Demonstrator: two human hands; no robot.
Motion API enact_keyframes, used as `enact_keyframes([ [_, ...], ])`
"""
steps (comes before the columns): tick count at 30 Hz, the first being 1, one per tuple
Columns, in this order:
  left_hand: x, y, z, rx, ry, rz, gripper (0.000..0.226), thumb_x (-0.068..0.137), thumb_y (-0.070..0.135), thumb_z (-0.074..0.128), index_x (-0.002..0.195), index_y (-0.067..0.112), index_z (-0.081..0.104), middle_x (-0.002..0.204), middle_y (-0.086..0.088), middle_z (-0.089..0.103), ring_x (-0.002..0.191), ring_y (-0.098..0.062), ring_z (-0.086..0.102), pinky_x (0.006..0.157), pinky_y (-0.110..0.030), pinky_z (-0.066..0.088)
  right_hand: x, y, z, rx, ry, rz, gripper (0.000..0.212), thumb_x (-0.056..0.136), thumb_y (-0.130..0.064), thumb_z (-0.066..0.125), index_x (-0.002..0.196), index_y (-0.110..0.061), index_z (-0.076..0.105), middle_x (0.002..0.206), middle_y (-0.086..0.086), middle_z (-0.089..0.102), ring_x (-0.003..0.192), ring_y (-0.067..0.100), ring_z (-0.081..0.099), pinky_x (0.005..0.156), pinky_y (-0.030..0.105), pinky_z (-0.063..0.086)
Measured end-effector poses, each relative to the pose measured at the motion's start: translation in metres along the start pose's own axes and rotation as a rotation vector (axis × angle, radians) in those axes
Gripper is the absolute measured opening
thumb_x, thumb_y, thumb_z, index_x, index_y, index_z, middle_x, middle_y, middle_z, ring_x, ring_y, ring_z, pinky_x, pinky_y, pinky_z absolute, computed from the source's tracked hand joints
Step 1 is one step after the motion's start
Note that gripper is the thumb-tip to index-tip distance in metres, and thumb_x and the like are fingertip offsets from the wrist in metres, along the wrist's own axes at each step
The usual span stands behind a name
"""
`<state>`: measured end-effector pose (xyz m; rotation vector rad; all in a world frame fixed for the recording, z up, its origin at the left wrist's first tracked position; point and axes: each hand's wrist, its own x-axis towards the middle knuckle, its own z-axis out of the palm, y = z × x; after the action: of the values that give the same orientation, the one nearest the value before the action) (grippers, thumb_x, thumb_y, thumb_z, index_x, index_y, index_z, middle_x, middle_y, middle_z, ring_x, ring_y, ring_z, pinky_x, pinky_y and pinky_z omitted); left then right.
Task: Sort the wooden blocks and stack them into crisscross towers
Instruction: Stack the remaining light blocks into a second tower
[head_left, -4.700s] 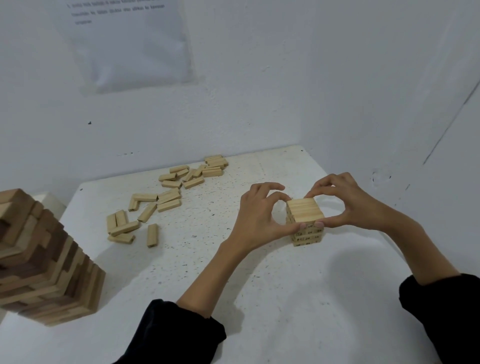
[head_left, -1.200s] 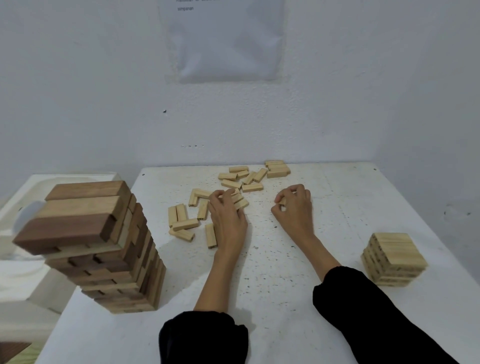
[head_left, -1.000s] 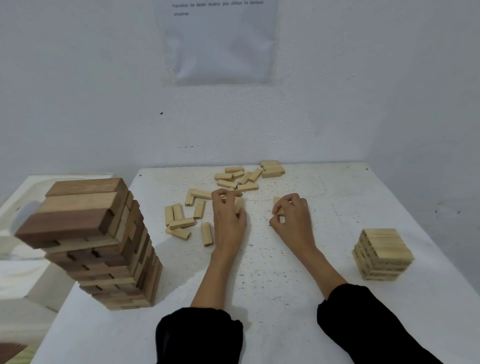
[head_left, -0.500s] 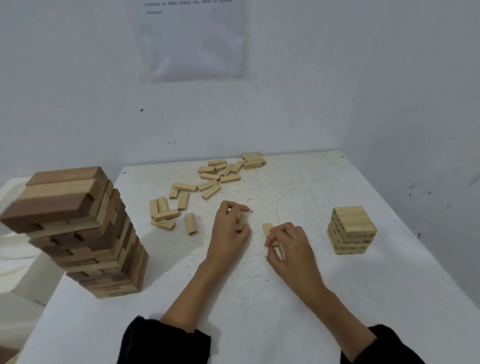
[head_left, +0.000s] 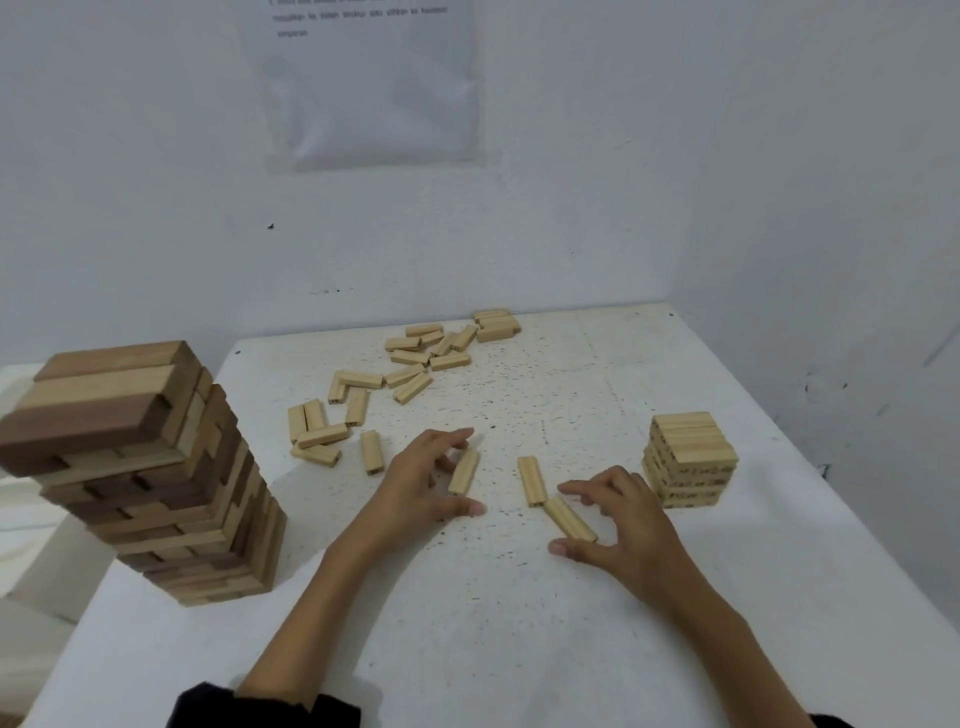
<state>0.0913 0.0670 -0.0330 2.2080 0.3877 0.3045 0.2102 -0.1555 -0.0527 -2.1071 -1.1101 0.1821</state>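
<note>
Blocks between the hands: three small pale pieces lie flat near the middle of the table (head_left: 519, 649): left block (head_left: 463, 471), middle block (head_left: 531, 480) and right block (head_left: 570, 518), the last two meeting almost end to end.
Small tower: small tower (head_left: 688, 460) stands at 3 o'clock from the hands, several crisscross layers high and straight.
Loose pile: loose blocks (head_left: 410, 364) are scattered at 11 to 12 o'clock, not yet stacked.
Large tower: large tower (head_left: 140, 467) of bigger two-tone blocks stands at 9 o'clock, tall and a little twisted.
Progress: sorting by size looks done, and the large tower seems complete. In my judgement the small tower is only partly built, since many small pieces remain.
Left hand: left hand (head_left: 415, 488) has spread, relaxed fingers, with the left block lying between forefinger and thumb. It grips nothing.
Right hand: right hand (head_left: 618, 519) has its fingers stretched out, with the thumb tip at the near end of the right block. It is not closed on it.
Hands together: they are apart, with the middle block between them.
</note>
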Motion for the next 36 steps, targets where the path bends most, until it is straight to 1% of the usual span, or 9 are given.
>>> enact_keyframes([
  [4,0.000,0.007,0.012,0.005,0.055,0.029,0.066,0.062,0.029,0.086,0.122,0.021,0.059,0.107,0.007,0.053,0.086,-0.002,0.050,0.070,-0.006,0.037,0.009,-0.015,0.006,-0.145,0.108,0.027,0.036,0.077,-0.052,0.068,0.105,-0.030,0.063,0.069,-0.017,0.042,0.071,-0.002,0.042,0.057,0.013,0.025],
  [8,0.003,0.015,0.023,0.082,0.071,0.060,0.066,0.061,0.046,0.082,0.120,0.031,0.056,0.105,0.020,0.045,0.082,0.005,0.047,0.068,-0.006,0.036,0.015,-0.026,0.006,-0.193,0.118,0.116,0.044,0.078,-0.055,0.064,0.115,-0.032,0.056,0.067,-0.017,0.038,0.067,-0.002,0.040,0.053,0.014,0.024],
  [12,0.005,0.009,0.015,0.068,-0.031,0.054,0.075,0.066,0.037,0.083,0.132,0.026,0.048,0.114,0.011,0.046,0.086,0.008,0.047,0.070,-0.005,0.037,0.013,-0.020,-0.002,-0.147,-0.026,0.119,0.058,0.075,-0.057,0.066,0.126,-0.040,0.045,0.078,-0.014,0.045,0.075,-0.001,0.043,0.058,0.012,0.029],
  [16,0.005,0.007,0.012,0.030,-0.006,0.043,0.063,0.069,0.029,0.082,0.126,0.026,0.054,0.110,0.008,0.053,0.084,0.003,0.050,0.069,-0.007,0.039,0.007,-0.013,-0.003,-0.085,0.057,0.148,0.024,0.083,-0.030,0.068,0.107,-0.031,0.064,0.072,-0.009,0.053,0.062,0.002,0.048,0.051,0.013,0.033],
  [19,0.009,0.008,0.017,0.067,0.049,0.029,0.064,0.066,0.037,0.083,0.124,0.027,0.055,0.106,0.010,0.051,0.080,-0.002,0.049,0.067,-0.008,0.039,0.008,-0.018,0.004,-0.108,0.183,0.256,0.017,0.085,-0.022,0.064,0.102,-0.028,0.064,0.063,-0.008,0.052,0.052,0.005,0.047,0.045,0.015,0.030],
  [26,0.019,0.012,0.025,0.226,0.079,0.015,0.073,0.070,0.052,0.076,0.133,0.027,0.050,0.108,0.016,0.044,0.080,0.002,0.043,0.065,-0.010,0.033,0.037,-0.033,0.013,-0.230,0.184,0.260,0.026,0.088,-0.048,0.056,0.107,-0.030,0.060,0.057,-0.015,0.044,0.061,0.004,0.050,0.047,0.016,0.027],
  [28,0.020,0.012,0.024,0.236,0.070,0.018,0.069,0.070,0.054,0.075,0.130,0.028,0.053,0.107,0.016,0.045,0.079,0.004,0.042,0.065,-0.012,0.033,0.039,-0.033,0.015,-0.217,0.165,0.209,0.026,0.092,-0.043,0.053,0.112,-0.030,0.062,0.061,-0.016,0.049,0.064,0.003,0.049,0.050,0.014,0.027],
  [32,0.020,0.012,0.022,0.264,0.052,0.039,0.062,0.070,0.055,0.074,0.124,0.031,0.056,0.106,0.018,0.045,0.078,0.006,0.043,0.063,-0.013,0.031,0.032,-0.028,0.017,-0.177,0.182,0.161,0.028,0.095,-0.024,0.046,0.117,-0.026,0.064,0.092,-0.008,0.068,0.082,0.009,0.058,0.057,0.014,0.035],
  [36,0.020,0.010,0.016,0.231,-0.009,0.051,0.058,0.070,0.051,0.076,0.122,0.031,0.057,0.106,0.019,0.045,0.082,0.003,0.047,0.064,-0.012,0.033,0.032,-0.021,0.017,-0.158,0.134,0.104,0.027,0.086,-0.019,0.059,0.111,-0.029,0.065,0.080,-0.012,0.056,0.072,0.001,0.044,0.054,0.014,0.031],
])
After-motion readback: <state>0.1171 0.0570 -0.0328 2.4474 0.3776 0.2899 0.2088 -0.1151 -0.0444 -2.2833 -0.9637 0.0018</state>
